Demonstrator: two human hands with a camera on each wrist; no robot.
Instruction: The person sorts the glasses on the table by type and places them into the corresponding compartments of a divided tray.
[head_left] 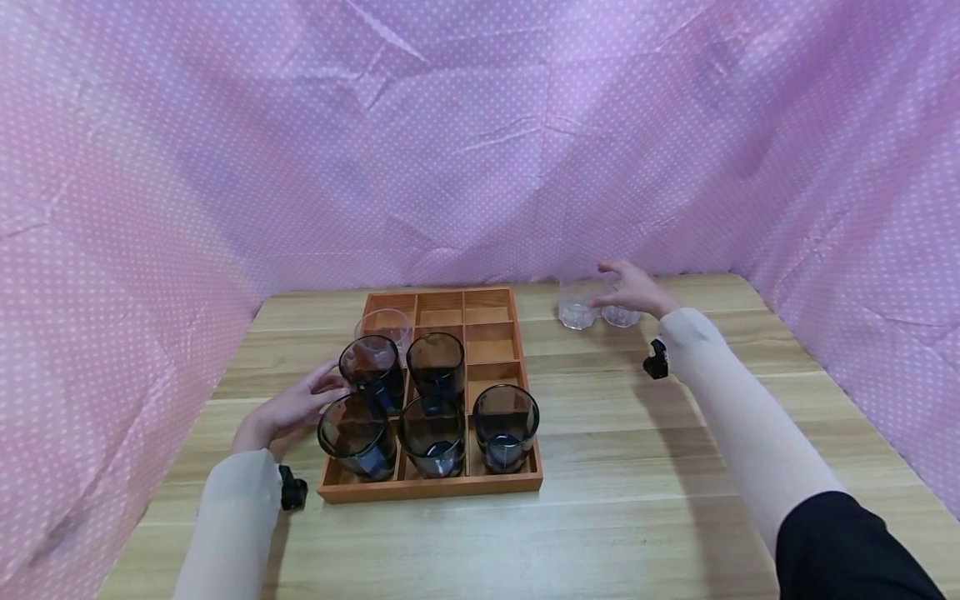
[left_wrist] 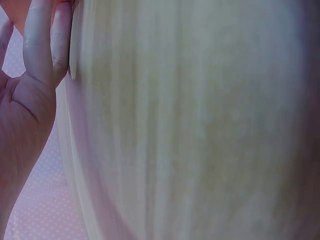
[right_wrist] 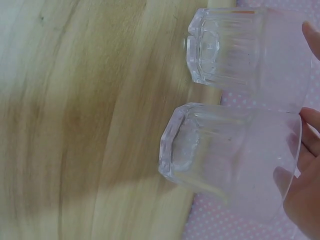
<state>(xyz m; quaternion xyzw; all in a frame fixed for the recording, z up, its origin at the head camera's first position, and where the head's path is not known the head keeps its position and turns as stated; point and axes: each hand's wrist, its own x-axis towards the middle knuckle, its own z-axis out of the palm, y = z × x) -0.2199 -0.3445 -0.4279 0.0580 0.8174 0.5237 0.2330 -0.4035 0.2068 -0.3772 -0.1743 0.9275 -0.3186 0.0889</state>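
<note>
Two clear glasses stand upright side by side at the back right of the table, a left one (head_left: 577,313) and a right one (head_left: 621,317). My right hand (head_left: 636,290) is over the right glass with fingers spread; in the right wrist view its fingertips are at that glass's rim. My left hand (head_left: 296,404) lies against the left side of a wooden compartment tray (head_left: 427,490), fingers fairly straight. Several dark glasses, such as one at the front right (head_left: 506,427), stand in the tray's front and middle compartments. Behind them is a clear glass (head_left: 384,323), partly hidden.
Wooden table (head_left: 600,500) extends around the tray and up to the glasses. A pink dotted cloth (head_left: 480,150) hangs behind and at both sides. Black wrist cameras sit on both sleeves, one beside the tray's front left corner (head_left: 293,490).
</note>
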